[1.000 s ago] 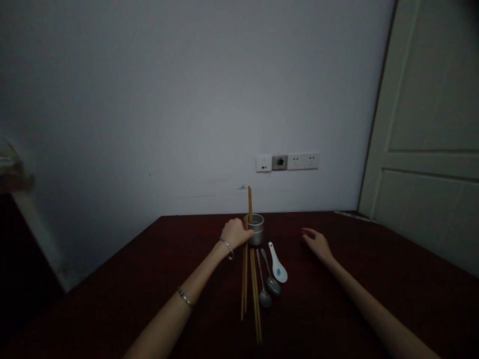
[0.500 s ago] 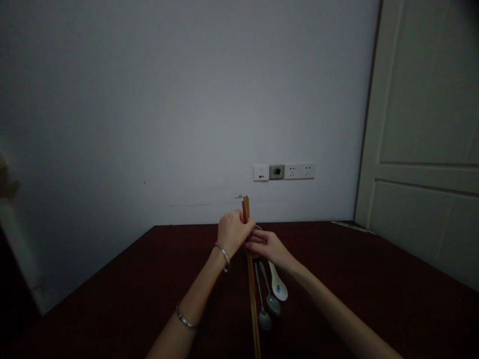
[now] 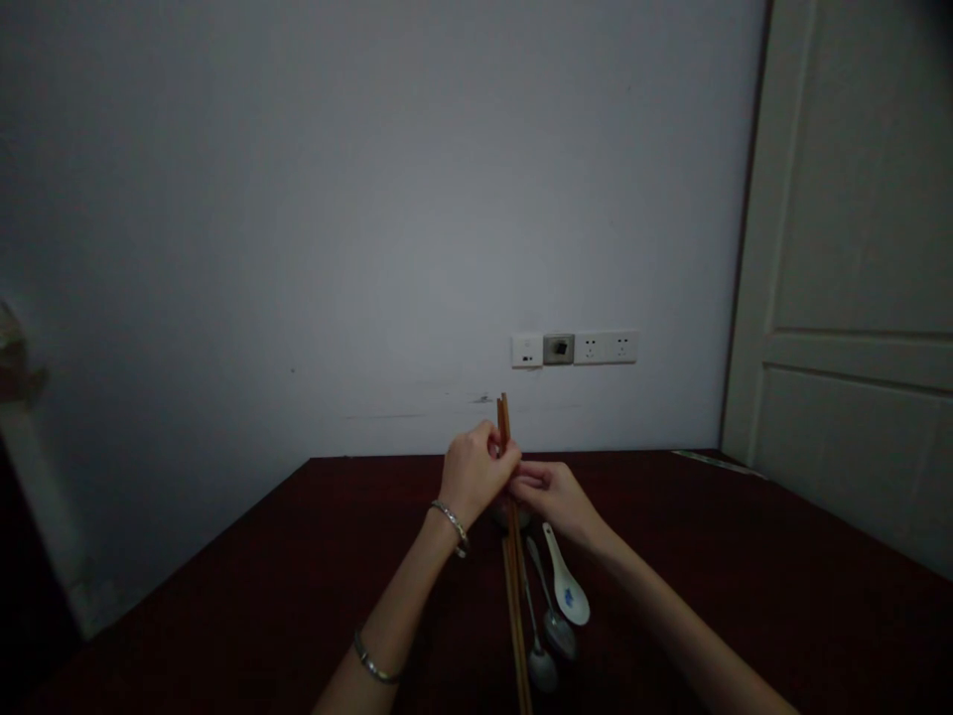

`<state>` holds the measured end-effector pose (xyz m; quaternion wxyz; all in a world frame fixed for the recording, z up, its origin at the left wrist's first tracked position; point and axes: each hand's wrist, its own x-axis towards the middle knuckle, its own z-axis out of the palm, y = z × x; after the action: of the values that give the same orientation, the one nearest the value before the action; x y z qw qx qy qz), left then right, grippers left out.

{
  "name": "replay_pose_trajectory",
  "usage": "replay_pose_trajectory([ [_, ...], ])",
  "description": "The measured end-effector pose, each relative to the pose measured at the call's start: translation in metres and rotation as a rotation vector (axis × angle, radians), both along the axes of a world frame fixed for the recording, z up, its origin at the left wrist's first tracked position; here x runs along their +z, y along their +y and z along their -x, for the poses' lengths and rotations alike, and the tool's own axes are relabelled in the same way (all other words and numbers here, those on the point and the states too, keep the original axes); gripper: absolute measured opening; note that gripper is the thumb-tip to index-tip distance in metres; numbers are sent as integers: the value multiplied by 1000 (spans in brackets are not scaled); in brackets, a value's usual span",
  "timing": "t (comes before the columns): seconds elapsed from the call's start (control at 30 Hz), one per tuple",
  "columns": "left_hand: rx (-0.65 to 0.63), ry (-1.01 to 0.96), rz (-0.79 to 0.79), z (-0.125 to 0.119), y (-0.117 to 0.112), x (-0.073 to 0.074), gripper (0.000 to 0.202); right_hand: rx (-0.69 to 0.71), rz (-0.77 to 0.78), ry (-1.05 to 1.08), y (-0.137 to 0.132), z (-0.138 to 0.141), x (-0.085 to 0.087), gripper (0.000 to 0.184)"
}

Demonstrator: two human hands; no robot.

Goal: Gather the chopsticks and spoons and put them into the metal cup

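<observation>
My left hand (image 3: 474, 479) is closed around a bunch of wooden chopsticks (image 3: 504, 422) standing upright, their tips showing above my fist. My right hand (image 3: 552, 494) is pressed against the same chopsticks from the right, fingers pinched on them. The metal cup (image 3: 513, 516) is almost wholly hidden behind both hands. More chopsticks (image 3: 516, 616) lie flat on the dark red table (image 3: 707, 596), pointing toward me. Beside them lie two metal spoons (image 3: 551, 636) and a white ceramic spoon (image 3: 568, 590) with a blue mark.
A white wall with a row of sockets (image 3: 573, 349) stands behind the table. A pale door (image 3: 856, 298) is at the right. A thin strip (image 3: 715, 462) lies at the table's far right edge.
My right hand has come in from the right side of the table and joined my left hand on the upright chopsticks. The hands now cover the cup.
</observation>
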<state>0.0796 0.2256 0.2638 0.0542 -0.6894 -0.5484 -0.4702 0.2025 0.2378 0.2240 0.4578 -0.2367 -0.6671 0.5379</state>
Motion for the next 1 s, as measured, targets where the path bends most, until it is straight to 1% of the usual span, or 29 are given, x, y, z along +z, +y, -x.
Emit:
replay_pose_trajectory([
  [0.07, -169, -158, 29, 3, 1, 3, 20, 33, 43, 10, -2, -4, 9, 31],
  [0.17, -475, -481, 145, 7, 2, 8, 31, 78, 88, 22, -5, -9, 19, 33],
  [0.23, -616, -666, 235, 7, 0, 11, 36, 108, 94, 18, -5, -11, 22, 35],
  [0.27, -650, -734, 271, 7, -1, 11, 37, 119, 89, 14, -5, -12, 22, 35],
  [0.3, -663, -780, 296, 7, -2, 11, 36, 127, 82, 10, -5, -12, 22, 35],
  [0.37, -655, -811, 321, 6, -3, 11, 33, 135, 75, 3, -5, -12, 20, 36],
  [0.53, -661, -769, 338, 8, -1, 9, 29, 135, 58, -32, -4, -12, 18, 38],
  [0.67, -659, -768, 347, 7, -5, 11, 28, 141, -54, -154, -5, -22, 24, 32],
  [0.73, -660, -766, 342, 5, -9, 14, 28, 85, -142, -205, -6, -30, 32, 29],
  [0.8, -678, -756, 341, 4, -14, 15, 27, -7, -208, -189, -8, -39, 41, 31],
  [0.93, -712, -720, 377, 3, -23, 16, 27, -216, -269, -41, -10, -48, 59, 39],
  [1.0, -710, -707, 385, 2, -23, 15, 26, -254, -306, 29, -11, -45, 66, 41],
])
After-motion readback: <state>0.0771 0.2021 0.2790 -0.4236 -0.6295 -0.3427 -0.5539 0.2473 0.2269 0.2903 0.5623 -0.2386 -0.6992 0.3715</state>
